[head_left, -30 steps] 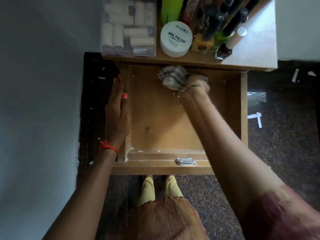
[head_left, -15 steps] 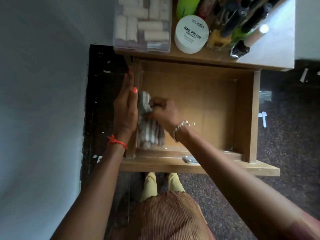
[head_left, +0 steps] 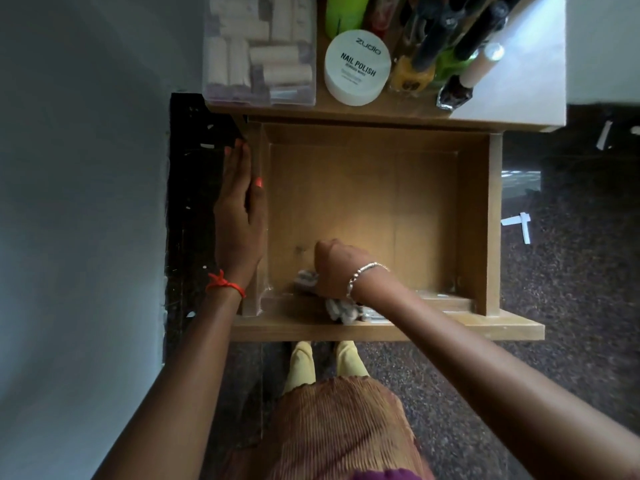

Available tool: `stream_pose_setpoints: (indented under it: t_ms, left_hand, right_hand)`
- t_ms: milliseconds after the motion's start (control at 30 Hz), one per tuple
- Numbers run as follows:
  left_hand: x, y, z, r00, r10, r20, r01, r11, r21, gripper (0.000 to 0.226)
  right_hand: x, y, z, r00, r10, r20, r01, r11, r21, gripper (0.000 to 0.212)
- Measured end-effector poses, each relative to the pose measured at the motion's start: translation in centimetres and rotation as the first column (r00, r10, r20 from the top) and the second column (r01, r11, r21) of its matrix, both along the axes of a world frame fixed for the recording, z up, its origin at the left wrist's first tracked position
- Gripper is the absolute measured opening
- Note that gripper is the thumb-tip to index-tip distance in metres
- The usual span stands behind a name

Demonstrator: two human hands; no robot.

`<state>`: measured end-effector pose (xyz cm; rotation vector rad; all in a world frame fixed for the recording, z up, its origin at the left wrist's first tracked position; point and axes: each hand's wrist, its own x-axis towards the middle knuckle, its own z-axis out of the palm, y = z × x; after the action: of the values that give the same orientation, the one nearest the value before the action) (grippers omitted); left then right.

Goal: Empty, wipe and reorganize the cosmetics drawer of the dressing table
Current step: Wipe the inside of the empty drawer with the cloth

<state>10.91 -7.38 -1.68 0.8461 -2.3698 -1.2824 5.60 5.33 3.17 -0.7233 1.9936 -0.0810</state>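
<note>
The wooden drawer (head_left: pixel 479 220) is pulled out and its floor is bare. My right hand (head_left: pixel 337 268) is closed around a striped grey-and-white cloth (head_left: pixel 341 310), pressing it into the drawer's front inner edge, left of centre. Most of the cloth is hidden under the hand and wrist. My left hand (head_left: pixel 239 220) lies flat with fingers together along the outside of the drawer's left wall, thumb on the wall's top edge.
On the table top (head_left: pixel 519 102) behind the drawer stand a clear box of pale tubes (head_left: pixel 261 53), a white nail polish wipes jar (head_left: pixel 357 69), a green bottle (head_left: pixel 344 12) and several nail polish bottles (head_left: pixel 453 88). A wall is at the left; paper scraps (head_left: pixel 517 223) lie on the dark floor.
My right hand carried the cloth from the drawer's back edge to the left wall, then down to the front edge. The left hand stayed on the left wall.
</note>
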Motion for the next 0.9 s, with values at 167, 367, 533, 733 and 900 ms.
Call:
stream_pose_setpoints:
  t_ms: [167,367,533,733,900]
  left_hand:
    - [0.1,0.2,0.0,1.0,0.013,0.009,-0.013,1.0,-0.024,0.045]
    - [0.1,0.3,0.2,0.998,-0.028,0.054,0.037,0.984,-0.174,0.045]
    - [-0.1,0.6,0.3,0.992,-0.031,0.119,0.068,0.948,-0.312,0.043]
    - [-0.2,0.6,0.4,0.988,-0.052,0.147,0.103,0.925,-0.366,0.05]
    - [-0.5,0.8,0.2,0.986,-0.042,0.162,0.1,0.923,-0.372,0.048]
  right_hand:
    - [-4.0,4.5,1.0,0.999,0.017,-0.047,-0.003,0.955,0.298,0.039]
    - [-8.3,12.4,3.1,0.617,-0.668,0.416,0.764,0.635,-0.115,0.027]
    - [-5.9,14.0,3.4,-0.157,-0.332,0.93,0.985,0.01,0.17,0.048]
    - [-8.2,15.2,6.8,0.263,-0.46,0.848,0.944,-0.057,-0.324,0.071]
    - [-16.1,12.3,8.7,0.355,-0.927,0.122,0.551,0.102,-0.828,0.053]
